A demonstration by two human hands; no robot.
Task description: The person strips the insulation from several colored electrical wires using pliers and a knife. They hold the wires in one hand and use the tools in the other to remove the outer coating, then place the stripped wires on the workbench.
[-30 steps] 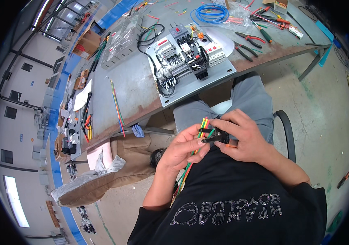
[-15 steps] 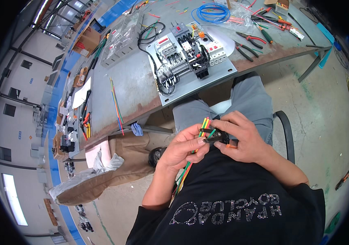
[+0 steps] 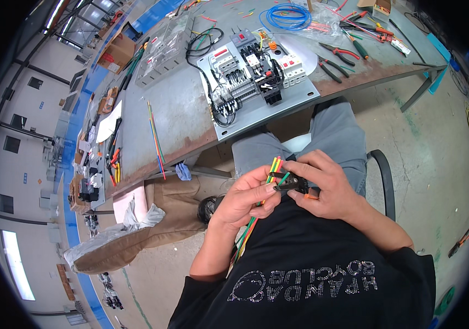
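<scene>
My left hand (image 3: 249, 197) pinches a bundle of wires (image 3: 274, 166) in yellow, green and red, whose long ends trail down past my wrist along my shirt. Closed around a black wire stripper (image 3: 296, 183) with an orange part at its handle, my right hand (image 3: 325, 183) sits close against the left. The tool's jaws reach to my left fingertips, and one green wire (image 3: 284, 178) slants into them. Just where the jaws meet that wire is partly covered by my fingers. Both hands are held above my lap, short of the bench edge.
On the metal bench (image 3: 182, 123) lies a mounting plate (image 3: 300, 97) with wired breakers and a terminal strip. Pliers (image 3: 338, 53), a blue wire coil (image 3: 285, 17), loose wires (image 3: 156, 140) and a clear plastic case (image 3: 163, 57) surround it. Another person's leg (image 3: 130, 244) is at left.
My hands, the wire bundle and the wire stripper keep almost the same place and grip. The view has shifted very slightly.
</scene>
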